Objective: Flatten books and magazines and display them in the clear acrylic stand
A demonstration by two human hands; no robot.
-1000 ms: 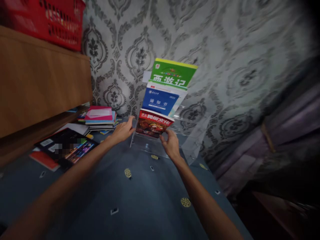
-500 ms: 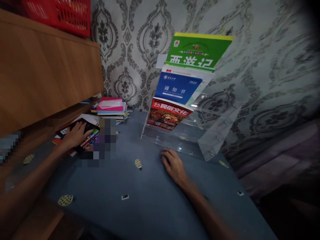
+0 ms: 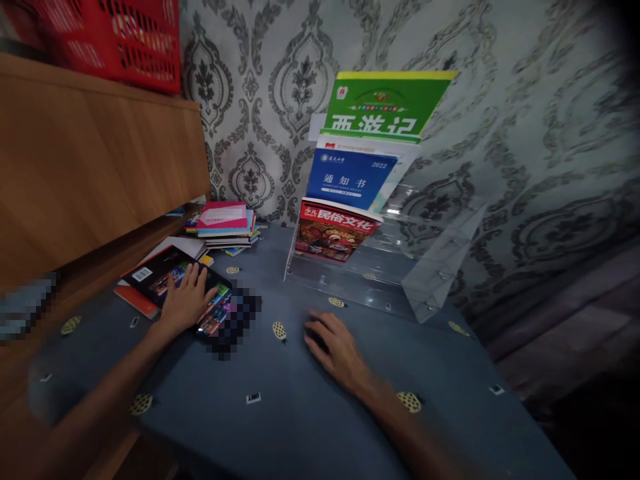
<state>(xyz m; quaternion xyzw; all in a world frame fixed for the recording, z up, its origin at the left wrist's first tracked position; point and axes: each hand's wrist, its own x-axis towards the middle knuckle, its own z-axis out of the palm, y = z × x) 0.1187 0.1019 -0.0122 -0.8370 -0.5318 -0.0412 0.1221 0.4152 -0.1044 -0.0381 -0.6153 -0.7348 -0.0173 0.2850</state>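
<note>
My left hand (image 3: 187, 300) lies flat with fingers spread on a black book (image 3: 173, 259) with a barcode and colourful pictures. Its right end is blurred by blocks. Beneath and behind it are an orange-edged book (image 3: 137, 301) and a pale one (image 3: 187, 247). My right hand (image 3: 339, 350) hovers over or rests on the tablecloth, fingers loosely bent and apart, holding nothing. In front of it stands a clear plastic rack (image 3: 440, 267). Its left side holds, in tiers, a green book (image 3: 385, 100), a blue booklet (image 3: 350, 179) and a red book (image 3: 333, 233).
A stack of books (image 3: 225, 223) with a pink one on top sits at the back left near the wall. A wooden cabinet (image 3: 100, 153) carrying a red basket (image 3: 145, 50) borders the left side. Blue-grey cloth with pineapple prints covers the table (image 3: 310, 433).
My left hand has moved right and toward me, and the black book has slid along under it, off the books below. My right hand has shifted slightly left and nearer. The view has shifted slightly.
</note>
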